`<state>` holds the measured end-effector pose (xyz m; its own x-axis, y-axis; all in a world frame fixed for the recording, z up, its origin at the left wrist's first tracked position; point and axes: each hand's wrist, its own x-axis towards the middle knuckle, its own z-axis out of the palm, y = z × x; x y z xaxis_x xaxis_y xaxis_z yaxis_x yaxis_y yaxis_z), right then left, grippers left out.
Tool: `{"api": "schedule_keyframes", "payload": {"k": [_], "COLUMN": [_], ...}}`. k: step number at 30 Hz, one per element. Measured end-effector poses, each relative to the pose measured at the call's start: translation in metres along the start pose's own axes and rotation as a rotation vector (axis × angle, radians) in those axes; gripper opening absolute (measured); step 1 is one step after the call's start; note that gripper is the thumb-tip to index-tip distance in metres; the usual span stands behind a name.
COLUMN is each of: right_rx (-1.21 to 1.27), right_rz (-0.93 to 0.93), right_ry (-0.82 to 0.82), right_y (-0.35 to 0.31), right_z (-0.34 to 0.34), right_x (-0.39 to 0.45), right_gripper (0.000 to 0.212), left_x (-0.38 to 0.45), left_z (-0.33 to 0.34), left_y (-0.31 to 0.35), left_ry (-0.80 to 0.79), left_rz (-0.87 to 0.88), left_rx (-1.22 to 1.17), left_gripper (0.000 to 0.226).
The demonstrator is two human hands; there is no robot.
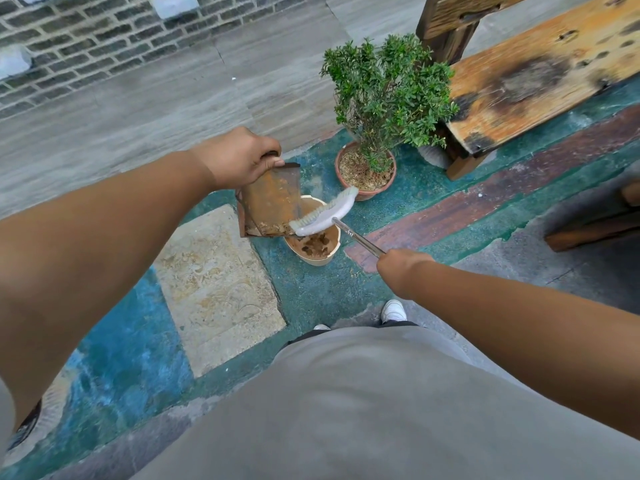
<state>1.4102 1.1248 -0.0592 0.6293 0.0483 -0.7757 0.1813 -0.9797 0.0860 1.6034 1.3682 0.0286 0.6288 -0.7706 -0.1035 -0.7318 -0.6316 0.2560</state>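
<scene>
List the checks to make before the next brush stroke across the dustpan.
1. Left hand grips rusty dustpan: ok.
2. Right hand grips handle of brush: ok.
3. Dustpan lip tilted over beige bucket: ok.
4. Dustpan swept clean: not ok, debris lies at its lip.
5. Brush tip clear of potted plant: cannot tell.

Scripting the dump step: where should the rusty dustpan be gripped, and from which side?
Grip the dustpan by its top handle, from above, as the left hand does. It hangs tilted, mouth down over the bucket, and the brush works its lower lip, so that end should stay free.
</scene>
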Motion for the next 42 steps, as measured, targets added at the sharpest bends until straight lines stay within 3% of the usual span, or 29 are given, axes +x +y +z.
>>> {"api": "schedule_keyframes", "payload": {"k": [10, 19, 26, 42], "right_rx": [-0.102, -0.001, -0.019, 0.036], "right_rz": [-0.087, -0.063, -0.066, 0.035], "right_ry": [0.077, 0.040, 0.050, 0.001], "right_y": [-0.016, -0.051, -0.034, 0.006], "right_z": [-0.035, -0.035, -0.016, 0.024], "right_x": [-0.003, 0.008, 0.004, -0.010], "right_gripper": [0.032, 0.038, 0.037, 0.035], "left_x": [0.002, 0.007, 0.008, 0.017], "left_z": [-0.002, -0.004, -0.005, 0.001], "left_y": [0.006, 0.010, 0.005, 0.032], "left_ry": [-0.025, -0.055, -0.003, -0.110], "left_rz": [0.019, 0.026, 0.016, 0.051], "left_rx": [0.029, 0.032, 0.002, 0.000], "left_gripper": [0.028, 0.026, 0.020, 0.024]}}
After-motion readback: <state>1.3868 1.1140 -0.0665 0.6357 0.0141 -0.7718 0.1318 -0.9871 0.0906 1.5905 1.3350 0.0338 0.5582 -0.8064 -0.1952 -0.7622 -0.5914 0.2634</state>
